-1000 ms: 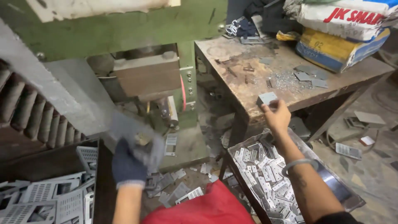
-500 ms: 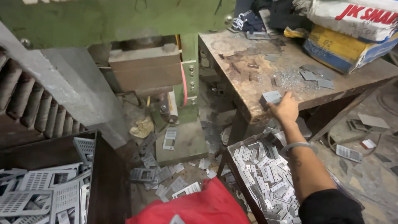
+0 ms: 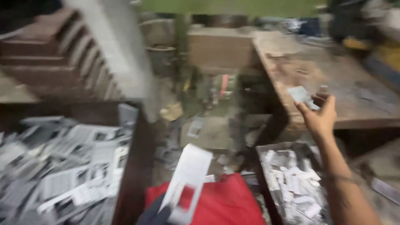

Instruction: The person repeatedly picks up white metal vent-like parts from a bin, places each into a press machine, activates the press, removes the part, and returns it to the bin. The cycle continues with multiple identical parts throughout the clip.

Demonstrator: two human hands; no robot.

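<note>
— What sort of place is this?

— A metalworking workshop, and a rough one. Straight ahead of the hands stands a heavy green-painted machine frame [image 3: 233, 7] with a dull brown metal block [image 3: 218, 48] set in it.

— What else shows it?

— Beside the right hand is a worn, stained wooden table [image 3: 329, 79] strewn with small scraps. Below that hand sits a dark tray [image 3: 266, 166] heaped with small pale stamped metal pieces [image 3: 291, 187], and left of the left hand a dark bin [image 3: 129, 175] holds perforated grey metal sheets [image 3: 62, 166]. More offcuts litter the grimy floor [image 3: 216, 133] between.
</note>
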